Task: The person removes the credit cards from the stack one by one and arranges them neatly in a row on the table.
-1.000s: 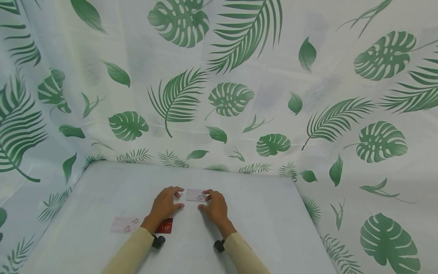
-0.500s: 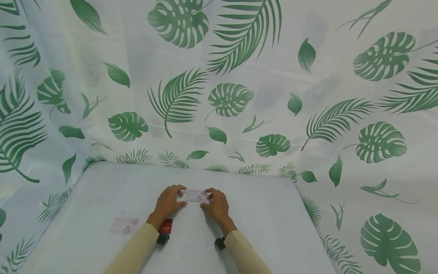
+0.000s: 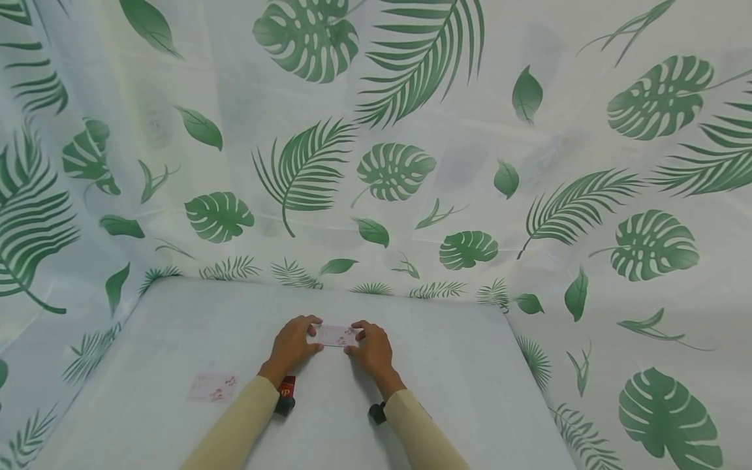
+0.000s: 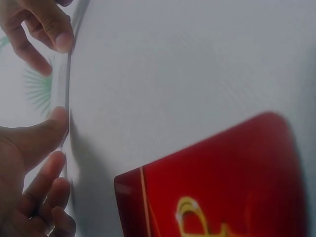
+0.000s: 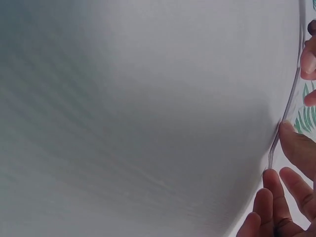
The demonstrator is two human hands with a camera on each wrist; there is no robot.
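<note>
A pale pink card (image 3: 336, 335) with a small red floral print lies between the two hands in the head view. My left hand (image 3: 292, 346) pinches its left end, thumb at the near edge and fingers curled at the far side. The right hand (image 3: 373, 351) grips the right end in the same way. From the left wrist, the card shows as a thin edge (image 4: 67, 89) running between the thumbs. In the right wrist view the right thumb (image 5: 297, 148) presses on that narrow edge.
A red card with gold lettering (image 4: 212, 182) lies beside the left wrist, partly covered by the sleeve and a black wrist camera (image 3: 285, 406). Another pink card (image 3: 212, 387) lies further left on the white table (image 3: 470, 391). Leaf-print curtains (image 3: 411, 215) stand around the table.
My left hand has moved a little right and met the card's left end. The left forearm now covers more of the red card. The right hand has barely shifted.
</note>
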